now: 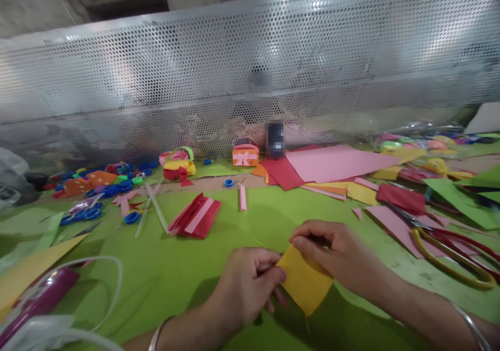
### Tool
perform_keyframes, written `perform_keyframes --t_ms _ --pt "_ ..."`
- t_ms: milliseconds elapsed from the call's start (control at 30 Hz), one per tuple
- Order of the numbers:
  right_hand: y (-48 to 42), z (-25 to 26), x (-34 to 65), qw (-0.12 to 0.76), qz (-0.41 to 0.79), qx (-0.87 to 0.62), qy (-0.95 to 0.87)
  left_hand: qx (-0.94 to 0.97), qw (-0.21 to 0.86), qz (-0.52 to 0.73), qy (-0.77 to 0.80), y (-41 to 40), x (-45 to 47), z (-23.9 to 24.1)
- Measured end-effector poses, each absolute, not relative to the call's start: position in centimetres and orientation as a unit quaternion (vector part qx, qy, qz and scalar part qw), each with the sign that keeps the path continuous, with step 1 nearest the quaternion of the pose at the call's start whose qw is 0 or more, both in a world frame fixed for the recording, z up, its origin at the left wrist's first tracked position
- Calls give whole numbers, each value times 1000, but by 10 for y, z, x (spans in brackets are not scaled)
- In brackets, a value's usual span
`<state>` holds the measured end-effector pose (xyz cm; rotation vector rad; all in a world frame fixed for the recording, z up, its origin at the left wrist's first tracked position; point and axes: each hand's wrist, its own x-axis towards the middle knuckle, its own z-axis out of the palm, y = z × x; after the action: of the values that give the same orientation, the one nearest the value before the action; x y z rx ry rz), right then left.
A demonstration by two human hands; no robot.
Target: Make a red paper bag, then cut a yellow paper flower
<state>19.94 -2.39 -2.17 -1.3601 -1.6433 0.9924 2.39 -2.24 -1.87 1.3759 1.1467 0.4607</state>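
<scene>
Both my hands hold one small piece of yellow-orange paper point(304, 283) just above the green table cover point(164, 267). My left hand point(246, 283) pinches its left edge between thumb and fingers. My right hand point(332, 252) grips its upper corner from the right, fingers curled over the top. The paper looks folded and hangs tilted, one corner pointing down.
Folded red and pink paper point(197, 216) lies ahead on the left. Large scissors with yellow and red handles point(453, 252) rest at right on pink sheets point(336, 163). Small paper handbags point(245, 154), blue rings point(117, 188), a purple glue gun point(42, 299) and a perforated metal screen point(250, 70) surround the spot.
</scene>
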Motion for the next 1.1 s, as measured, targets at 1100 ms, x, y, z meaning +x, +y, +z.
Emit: perform_keyframes --t_ms 1100 --pt "-24 -18 200 287 513 -536 -606 541 578 327 516 -8 16 -14"
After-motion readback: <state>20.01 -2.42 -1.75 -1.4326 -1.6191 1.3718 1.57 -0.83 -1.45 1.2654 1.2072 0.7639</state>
